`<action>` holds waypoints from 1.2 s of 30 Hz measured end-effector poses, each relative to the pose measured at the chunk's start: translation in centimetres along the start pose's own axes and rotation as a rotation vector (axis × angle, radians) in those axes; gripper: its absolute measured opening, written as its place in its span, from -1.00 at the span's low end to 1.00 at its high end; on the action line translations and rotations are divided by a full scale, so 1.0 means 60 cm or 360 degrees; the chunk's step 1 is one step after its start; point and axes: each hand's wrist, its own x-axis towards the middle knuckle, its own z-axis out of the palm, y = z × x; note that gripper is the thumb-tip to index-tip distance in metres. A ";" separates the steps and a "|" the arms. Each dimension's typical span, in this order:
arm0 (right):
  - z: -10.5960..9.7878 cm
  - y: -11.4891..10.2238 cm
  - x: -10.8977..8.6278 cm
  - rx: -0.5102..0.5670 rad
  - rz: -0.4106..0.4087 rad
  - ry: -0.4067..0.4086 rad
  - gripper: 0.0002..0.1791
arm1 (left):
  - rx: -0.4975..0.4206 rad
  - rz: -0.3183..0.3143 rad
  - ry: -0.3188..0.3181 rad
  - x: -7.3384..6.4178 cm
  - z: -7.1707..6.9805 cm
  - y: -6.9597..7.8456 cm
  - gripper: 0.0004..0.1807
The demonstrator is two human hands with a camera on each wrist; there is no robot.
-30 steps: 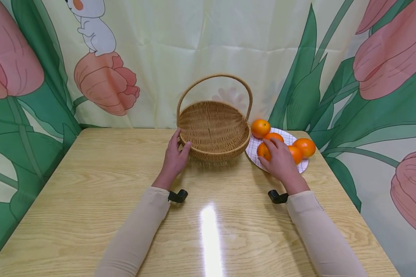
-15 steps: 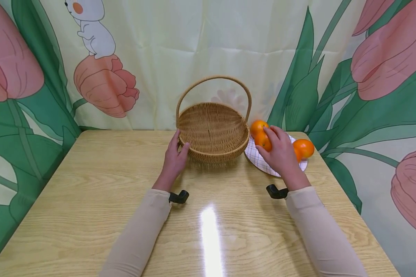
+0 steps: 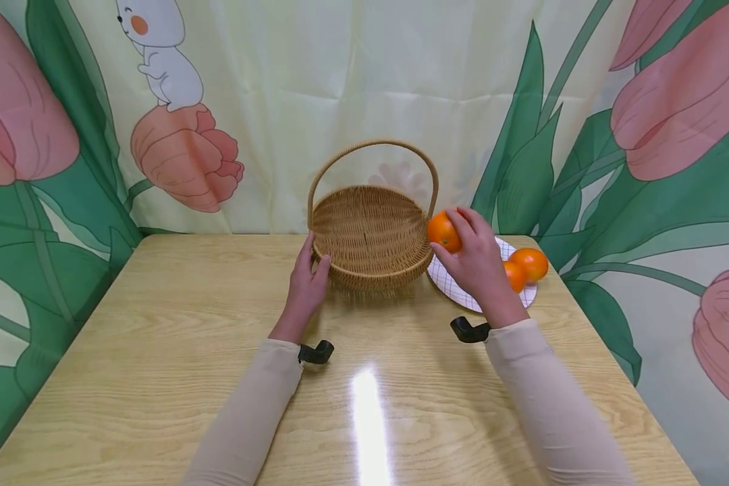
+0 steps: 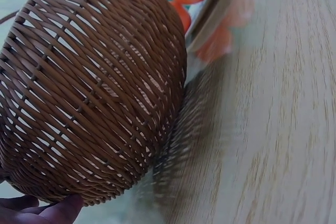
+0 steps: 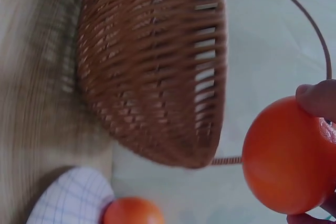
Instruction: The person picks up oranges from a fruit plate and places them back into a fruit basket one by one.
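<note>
The right hand (image 3: pixel 476 253) is clamping one orange (image 3: pixel 443 231) near the basket (image 3: pixel 367 233), the left hand (image 3: pixel 306 285) is gripping this basket's side, and two other oranges (image 3: pixel 530 264) are lying on the plate (image 3: pixel 452 283).

Orange fruit (image 3: pixel 443 231) at the right hand (image 3: pixel 475 253), tan woven basket (image 3: pixel 370 233) at the left hand (image 3: pixel 306 283).
Beside the right hand, the plate (image 3: pixel 453 285) is white with a thin grey-blue grid; beneath both hands, the tabletop (image 3: pixel 206 317) is pale wood-grained brown; beyond them, the cream curtain (image 3: pixel 291 135) carries pink tulips (image 3: pixel 674 111) and green leaves (image 3: pixel 522 172).
</note>
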 end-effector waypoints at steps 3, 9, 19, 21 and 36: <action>0.008 -0.010 0.006 0.0002 -0.0017 -0.0002 -0.36 | -0.0028 -0.0011 -0.0026 -0.001 0.001 -0.003 -0.28; 0.022 -0.027 0.016 0.0057 0.0013 -0.0062 -0.34 | -0.0095 -0.0022 -0.0073 0.000 0.003 -0.005 -0.21; 0.053 -0.047 0.021 0.0104 0.0058 -0.0226 -0.30 | -0.0065 -0.0031 -0.0044 -0.002 0.004 -0.003 -0.21; 0.059 -0.049 0.022 0.0110 0.0049 -0.0252 -0.30 | -0.0060 -0.0024 -0.0037 -0.002 0.004 -0.002 -0.21; 0.085 -0.060 0.012 0.0213 0.0127 -0.0547 -0.31 | -0.0078 -0.0007 -0.0034 -0.003 0.004 -0.006 -0.23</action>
